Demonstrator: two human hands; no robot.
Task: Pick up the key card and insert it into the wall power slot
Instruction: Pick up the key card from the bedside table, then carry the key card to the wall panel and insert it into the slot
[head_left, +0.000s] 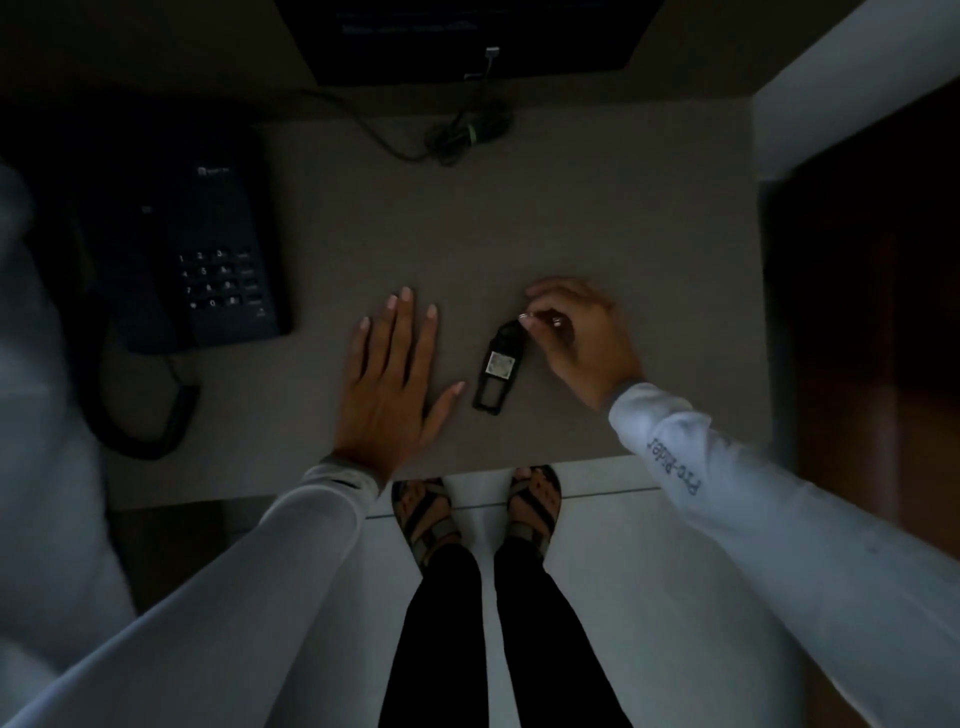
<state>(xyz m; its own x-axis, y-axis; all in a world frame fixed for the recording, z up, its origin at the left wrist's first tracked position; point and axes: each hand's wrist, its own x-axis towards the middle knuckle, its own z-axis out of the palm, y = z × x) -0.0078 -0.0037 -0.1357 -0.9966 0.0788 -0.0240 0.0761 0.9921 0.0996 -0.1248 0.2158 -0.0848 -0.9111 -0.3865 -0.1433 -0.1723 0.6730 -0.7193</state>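
The key card (497, 370) is a small black tag with a pale square label, lying on the grey desk (623, 260) near its front edge. My right hand (582, 338) curls over the card's far end, fingertips pinching the metal ring there. Flat on the desk just left of the card rests my left hand (392, 374), fingers spread and holding nothing. No wall power slot is in view. The room is dim.
A black desk phone (208, 249) with a coiled cord sits at the left. A dark screen (467, 36) and a bundle of cable (462, 132) lie at the back. A dark wooden door (872, 312) stands at the right. My sandalled feet are on the pale floor below.
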